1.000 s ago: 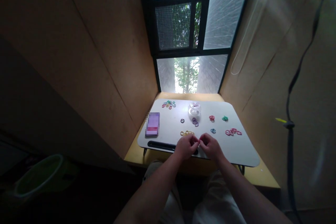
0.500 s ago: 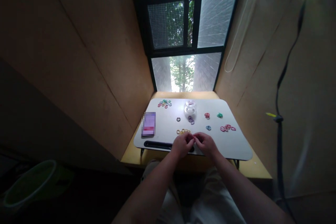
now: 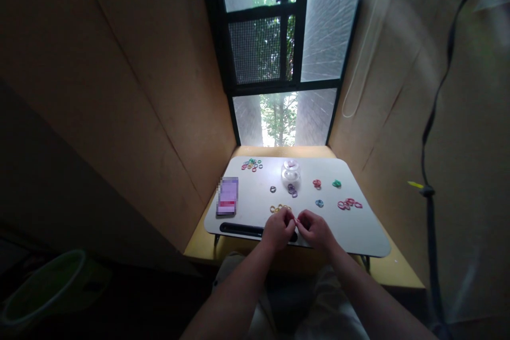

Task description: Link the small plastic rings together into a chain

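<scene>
My left hand (image 3: 281, 227) and my right hand (image 3: 314, 229) meet at the front of the white table, fingertips pinched together. A small reddish bit shows between them, too small to name. Just beyond my left hand lie several yellow rings (image 3: 280, 207), partly covered by its fingers. Farther off are purple rings (image 3: 292, 190) in front of a clear jar (image 3: 290, 174), and a dark ring (image 3: 273, 189). On the right lie a blue cluster (image 3: 319, 203), a red cluster (image 3: 316, 184), a green cluster (image 3: 337, 184) and several pinkish-red rings (image 3: 349, 204).
A mixed pile of coloured rings (image 3: 252, 164) lies at the table's far left, with a phone (image 3: 227, 196) nearer. A black slot (image 3: 241, 229) runs along the front edge of the white table (image 3: 255, 212). Walls flank both sides; a dark cable (image 3: 429, 138) hangs at right.
The view has tilted slightly, so the table sits a little lower in the picture. My hands stay pinched together in nearly the same place; the rings lie as before.
</scene>
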`<state>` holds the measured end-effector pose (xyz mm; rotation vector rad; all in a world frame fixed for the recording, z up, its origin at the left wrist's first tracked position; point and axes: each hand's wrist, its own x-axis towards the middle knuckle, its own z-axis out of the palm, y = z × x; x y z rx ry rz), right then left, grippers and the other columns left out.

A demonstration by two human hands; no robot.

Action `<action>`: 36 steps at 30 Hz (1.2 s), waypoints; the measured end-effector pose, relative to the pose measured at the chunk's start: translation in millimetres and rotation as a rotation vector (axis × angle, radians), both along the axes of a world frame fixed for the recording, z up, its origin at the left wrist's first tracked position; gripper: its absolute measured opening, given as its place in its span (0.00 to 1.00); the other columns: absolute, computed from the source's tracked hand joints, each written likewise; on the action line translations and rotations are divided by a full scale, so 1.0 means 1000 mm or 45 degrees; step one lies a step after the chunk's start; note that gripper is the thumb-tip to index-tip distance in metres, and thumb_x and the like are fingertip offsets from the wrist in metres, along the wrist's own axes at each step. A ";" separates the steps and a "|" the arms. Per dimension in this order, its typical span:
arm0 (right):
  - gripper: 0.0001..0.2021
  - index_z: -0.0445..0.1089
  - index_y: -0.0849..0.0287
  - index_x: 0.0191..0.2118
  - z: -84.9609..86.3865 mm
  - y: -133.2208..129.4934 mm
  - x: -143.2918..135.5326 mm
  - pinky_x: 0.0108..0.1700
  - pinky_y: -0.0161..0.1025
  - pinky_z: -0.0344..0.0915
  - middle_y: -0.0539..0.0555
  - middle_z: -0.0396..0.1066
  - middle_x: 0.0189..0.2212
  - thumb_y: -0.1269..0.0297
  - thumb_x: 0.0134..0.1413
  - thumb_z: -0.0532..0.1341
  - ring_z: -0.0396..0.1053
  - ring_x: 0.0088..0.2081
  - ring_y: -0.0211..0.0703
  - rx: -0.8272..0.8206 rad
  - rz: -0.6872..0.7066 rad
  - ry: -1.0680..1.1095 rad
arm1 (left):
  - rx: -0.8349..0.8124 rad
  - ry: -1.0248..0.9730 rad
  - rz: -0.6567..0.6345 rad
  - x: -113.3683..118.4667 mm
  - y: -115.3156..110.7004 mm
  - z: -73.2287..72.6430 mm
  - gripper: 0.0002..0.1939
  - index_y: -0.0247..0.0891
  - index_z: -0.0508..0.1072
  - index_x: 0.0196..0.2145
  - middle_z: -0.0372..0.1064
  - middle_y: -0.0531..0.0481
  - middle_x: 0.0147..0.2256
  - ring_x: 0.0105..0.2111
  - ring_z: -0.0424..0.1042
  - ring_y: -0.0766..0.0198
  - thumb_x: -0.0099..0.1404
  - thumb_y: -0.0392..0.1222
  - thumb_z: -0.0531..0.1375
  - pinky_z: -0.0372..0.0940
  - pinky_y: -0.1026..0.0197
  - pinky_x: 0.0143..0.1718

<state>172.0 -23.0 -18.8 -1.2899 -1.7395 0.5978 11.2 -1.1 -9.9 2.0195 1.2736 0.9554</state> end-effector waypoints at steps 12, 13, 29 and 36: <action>0.08 0.66 0.58 0.28 -0.001 0.002 0.001 0.27 0.34 0.58 0.48 0.66 0.21 0.62 0.55 0.57 0.62 0.23 0.38 -0.020 -0.019 -0.021 | -0.035 -0.019 0.037 0.001 -0.001 0.001 0.04 0.40 0.70 0.34 0.69 0.54 0.27 0.27 0.67 0.66 0.62 0.42 0.57 0.58 0.65 0.29; 0.08 0.66 0.58 0.28 -0.002 0.002 0.001 0.27 0.34 0.59 0.48 0.67 0.21 0.61 0.55 0.57 0.63 0.24 0.38 -0.024 -0.022 -0.013 | -0.034 -0.030 0.029 0.001 -0.001 0.001 0.05 0.40 0.71 0.35 0.70 0.54 0.28 0.28 0.68 0.66 0.62 0.41 0.56 0.59 0.64 0.30; 0.11 0.68 0.57 0.30 0.001 0.002 0.002 0.30 0.36 0.61 0.52 0.71 0.24 0.58 0.58 0.55 0.67 0.26 0.41 -0.009 -0.060 -0.017 | -0.026 -0.112 -0.035 0.002 0.000 0.001 0.09 0.39 0.75 0.37 0.74 0.50 0.34 0.34 0.70 0.64 0.62 0.38 0.55 0.64 0.62 0.37; 0.11 0.65 0.57 0.27 -0.001 0.002 0.000 0.28 0.35 0.59 0.50 0.69 0.22 0.59 0.56 0.56 0.64 0.24 0.40 0.006 -0.139 -0.044 | -0.043 -0.111 -0.050 0.000 -0.003 0.002 0.07 0.40 0.74 0.35 0.73 0.52 0.30 0.29 0.70 0.65 0.62 0.39 0.55 0.63 0.63 0.33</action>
